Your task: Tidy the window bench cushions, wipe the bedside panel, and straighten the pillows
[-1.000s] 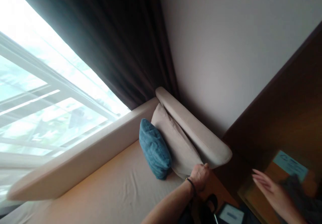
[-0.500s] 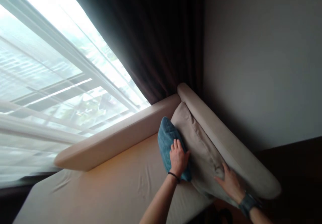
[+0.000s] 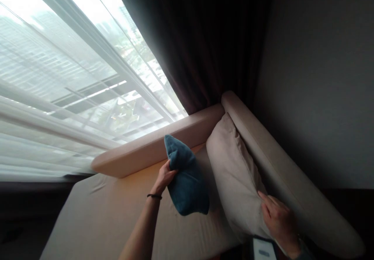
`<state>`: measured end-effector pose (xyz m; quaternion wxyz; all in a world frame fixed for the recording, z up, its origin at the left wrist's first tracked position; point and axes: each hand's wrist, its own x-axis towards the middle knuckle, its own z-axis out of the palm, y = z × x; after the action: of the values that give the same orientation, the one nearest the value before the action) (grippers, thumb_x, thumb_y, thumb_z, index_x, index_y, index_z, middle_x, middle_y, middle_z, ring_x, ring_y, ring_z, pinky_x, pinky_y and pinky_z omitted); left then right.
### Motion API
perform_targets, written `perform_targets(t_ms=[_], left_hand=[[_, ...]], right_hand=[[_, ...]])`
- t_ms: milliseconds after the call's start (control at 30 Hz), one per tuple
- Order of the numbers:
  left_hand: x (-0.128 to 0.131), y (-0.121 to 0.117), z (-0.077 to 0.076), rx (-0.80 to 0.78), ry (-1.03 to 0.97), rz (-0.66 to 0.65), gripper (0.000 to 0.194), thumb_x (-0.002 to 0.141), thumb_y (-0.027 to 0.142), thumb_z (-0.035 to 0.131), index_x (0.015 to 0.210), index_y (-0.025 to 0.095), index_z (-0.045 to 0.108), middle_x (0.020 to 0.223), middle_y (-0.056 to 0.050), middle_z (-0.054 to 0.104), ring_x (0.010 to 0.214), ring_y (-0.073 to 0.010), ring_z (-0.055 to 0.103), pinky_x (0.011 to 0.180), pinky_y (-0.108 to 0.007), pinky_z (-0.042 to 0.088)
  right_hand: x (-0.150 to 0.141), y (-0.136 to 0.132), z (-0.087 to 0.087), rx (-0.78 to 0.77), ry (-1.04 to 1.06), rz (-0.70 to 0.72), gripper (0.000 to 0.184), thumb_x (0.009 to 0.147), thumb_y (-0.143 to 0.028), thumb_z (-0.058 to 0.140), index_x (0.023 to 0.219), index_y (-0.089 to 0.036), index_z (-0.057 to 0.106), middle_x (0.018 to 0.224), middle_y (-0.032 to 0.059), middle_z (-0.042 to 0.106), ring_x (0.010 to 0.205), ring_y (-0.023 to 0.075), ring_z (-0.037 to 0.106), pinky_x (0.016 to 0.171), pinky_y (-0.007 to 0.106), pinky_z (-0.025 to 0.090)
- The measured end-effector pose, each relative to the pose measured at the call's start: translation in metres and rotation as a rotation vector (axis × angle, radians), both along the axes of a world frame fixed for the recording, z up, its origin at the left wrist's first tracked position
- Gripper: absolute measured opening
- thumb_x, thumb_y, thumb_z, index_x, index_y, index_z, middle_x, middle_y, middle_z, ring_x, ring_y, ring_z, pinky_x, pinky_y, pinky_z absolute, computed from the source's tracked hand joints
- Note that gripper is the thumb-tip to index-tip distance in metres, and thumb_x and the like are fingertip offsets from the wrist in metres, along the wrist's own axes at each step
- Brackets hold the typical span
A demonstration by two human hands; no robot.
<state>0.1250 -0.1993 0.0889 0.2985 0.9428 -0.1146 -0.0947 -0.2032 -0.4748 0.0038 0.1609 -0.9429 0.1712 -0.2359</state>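
Observation:
My left hand (image 3: pixel 165 176) grips the edge of a small blue cushion (image 3: pixel 185 176) and holds it lifted off the beige daybed mattress (image 3: pixel 117 213), away from the bigger pillow. A thin black band sits on that wrist. My right hand (image 3: pixel 277 218) rests with closed fingers on the lower corner of a large beige pillow (image 3: pixel 236 178), which leans against the padded side rail (image 3: pixel 271 162) of the daybed.
A padded back rail (image 3: pixel 154 145) runs under the window with sheer curtains (image 3: pixel 58 108). A dark drape (image 3: pixel 198 45) hangs in the corner beside a plain wall (image 3: pixel 321 76). A small lit screen (image 3: pixel 263 248) shows at the bottom edge.
My left hand took hold of the blue cushion and pulled it left, off the beige pillow. My right hand stayed on the beige pillow's lower corner. The view swung right.

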Motion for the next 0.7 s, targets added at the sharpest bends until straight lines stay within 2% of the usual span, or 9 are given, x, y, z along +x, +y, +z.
perform_targets(t_ms=[67,167,267,367,467,567,633,700], left_hand=[[-0.002,-0.011,-0.006,-0.034,0.036,-0.063,0.032,0.068,0.006,0.058,0.100,0.013,0.061,0.089,-0.001,0.070,0.084,-0.0178,0.065,0.076,-0.024,0.051],[-0.019,-0.049,-0.036,-0.019,0.055,-0.118,0.025,0.069,0.002,0.055,0.091,0.015,0.058,0.083,0.000,0.067,0.079,-0.0149,0.062,0.071,-0.022,0.047],[-0.044,-0.090,-0.066,0.030,0.074,-0.171,0.021,0.072,0.002,0.055,0.087,0.016,0.054,0.081,0.001,0.065,0.076,-0.0127,0.059,0.068,-0.020,0.043],[-0.067,-0.118,-0.082,0.097,0.088,-0.230,0.017,0.078,0.008,0.057,0.091,0.017,0.052,0.086,0.000,0.066,0.078,-0.0122,0.060,0.068,-0.020,0.042],[-0.083,-0.132,-0.078,0.200,0.105,-0.305,0.013,0.080,0.013,0.061,0.090,0.017,0.054,0.086,-0.003,0.068,0.078,-0.0153,0.063,0.066,-0.022,0.042],[-0.088,-0.147,-0.057,0.300,0.059,-0.362,0.016,0.081,0.024,0.065,0.092,0.016,0.057,0.090,-0.009,0.069,0.087,-0.0223,0.066,0.072,-0.026,0.045],[-0.086,-0.168,-0.041,0.326,-0.014,-0.371,0.023,0.087,0.034,0.060,0.100,0.015,0.058,0.098,-0.012,0.068,0.097,-0.0245,0.065,0.079,-0.029,0.045],[-0.080,-0.202,-0.030,0.334,-0.068,-0.368,0.032,0.091,0.043,0.053,0.103,0.015,0.059,0.102,-0.013,0.068,0.100,-0.0250,0.064,0.081,-0.030,0.046]], right_hand=[[-0.002,-0.004,0.000,-0.142,-0.126,0.056,0.032,0.097,-0.014,0.038,0.105,-0.012,0.068,0.072,0.0021,0.067,0.067,0.0156,0.065,0.067,0.029,0.045],[-0.014,-0.013,-0.010,-0.284,-0.146,0.157,0.029,0.096,-0.007,0.038,0.103,-0.011,0.066,0.064,-0.0019,0.060,0.059,0.0116,0.059,0.064,0.028,0.041],[-0.028,-0.015,-0.023,-0.324,-0.130,0.212,0.028,0.096,-0.005,0.038,0.105,-0.010,0.064,0.066,-0.0020,0.060,0.059,0.0102,0.059,0.065,0.027,0.041],[-0.037,-0.005,-0.036,-0.317,-0.108,0.235,0.029,0.097,-0.006,0.035,0.108,-0.011,0.063,0.066,-0.0021,0.060,0.058,0.0103,0.059,0.062,0.027,0.042],[-0.041,0.008,-0.047,-0.275,-0.084,0.230,0.033,0.098,-0.010,0.030,0.108,-0.011,0.062,0.066,-0.0009,0.061,0.058,0.0105,0.061,0.059,0.025,0.044],[-0.045,0.014,-0.057,-0.213,-0.073,0.172,0.033,0.098,-0.010,0.030,0.110,-0.011,0.060,0.071,0.0012,0.066,0.064,0.0106,0.064,0.061,0.021,0.047],[-0.047,0.015,-0.063,-0.195,-0.060,0.163,0.031,0.097,-0.010,0.032,0.114,-0.011,0.059,0.075,0.0018,0.067,0.066,0.0110,0.065,0.064,0.020,0.048],[-0.048,0.015,-0.066,-0.212,-0.043,0.175,0.031,0.095,-0.009,0.034,0.116,-0.011,0.057,0.076,0.0017,0.068,0.067,0.0114,0.065,0.063,0.021,0.048]])
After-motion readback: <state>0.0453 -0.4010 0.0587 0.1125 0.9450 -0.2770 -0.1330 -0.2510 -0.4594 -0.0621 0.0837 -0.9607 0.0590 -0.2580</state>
